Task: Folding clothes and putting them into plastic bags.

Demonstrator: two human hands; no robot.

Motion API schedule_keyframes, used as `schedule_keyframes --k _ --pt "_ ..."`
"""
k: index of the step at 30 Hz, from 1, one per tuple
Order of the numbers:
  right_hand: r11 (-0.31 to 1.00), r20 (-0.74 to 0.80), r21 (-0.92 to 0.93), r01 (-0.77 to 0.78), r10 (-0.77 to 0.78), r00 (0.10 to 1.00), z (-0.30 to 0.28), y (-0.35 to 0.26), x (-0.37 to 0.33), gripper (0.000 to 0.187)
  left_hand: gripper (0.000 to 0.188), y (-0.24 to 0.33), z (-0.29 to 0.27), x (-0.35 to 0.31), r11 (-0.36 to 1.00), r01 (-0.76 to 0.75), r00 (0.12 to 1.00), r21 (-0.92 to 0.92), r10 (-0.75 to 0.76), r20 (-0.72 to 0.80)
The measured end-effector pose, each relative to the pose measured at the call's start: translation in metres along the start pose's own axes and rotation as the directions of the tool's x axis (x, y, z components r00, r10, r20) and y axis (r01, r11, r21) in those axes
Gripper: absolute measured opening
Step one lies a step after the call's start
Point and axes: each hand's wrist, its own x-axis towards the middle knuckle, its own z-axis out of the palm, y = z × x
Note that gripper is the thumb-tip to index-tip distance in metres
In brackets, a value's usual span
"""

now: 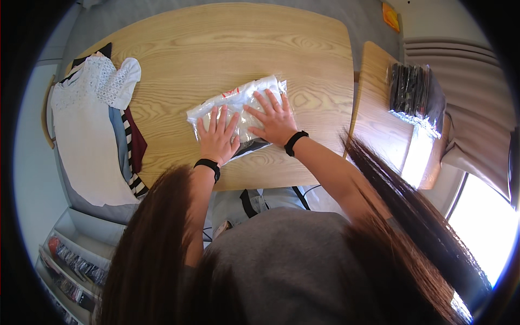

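Note:
On the wooden table (233, 49) lies a clear plastic bag (238, 103) with folded white cloth inside and a red mark near its far edge. A dark strip shows at the bag's near side. My left hand (216, 138) rests on the bag's left half, palm down with fingers spread. Farther right, my right hand (273, 119) lies flat on the bag in the same way, its fingers apart. Each wrist has a black band. Parts of the bag are hidden beneath both hands.
A white short-sleeved garment with a patterned yoke (81, 130) lies over other clothes at the table's left end. Bagged dark items (414, 92) stand on a smaller wooden table (374, 103) to the right. Lower left, a shelf unit (89, 238) holds several packets.

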Motion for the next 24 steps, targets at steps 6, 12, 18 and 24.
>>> schedule_keyframes --k 6,12,18,24 --pt "1.000 0.017 -0.004 -0.013 0.013 1.000 0.001 -0.003 0.000 0.058 0.063 0.001 -0.003 0.000 1.000 0.000 1.000 0.007 0.000 0.007" --pt "1.000 -0.008 -0.015 0.003 -0.003 1.000 0.002 -0.003 -0.003 0.058 0.063 0.001 -0.001 -0.002 1.000 -0.010 1.000 0.010 0.010 0.003" --pt "0.999 -0.019 -0.043 0.005 -0.006 1.000 0.002 0.000 -0.003 0.059 0.061 0.003 -0.001 -0.002 0.999 -0.003 1.000 0.040 0.002 0.016" --pt "0.998 0.036 0.059 0.027 -0.029 0.999 -0.013 0.004 -0.005 0.051 0.060 0.001 -0.005 0.000 1.000 -0.007 1.000 0.017 0.007 0.004"
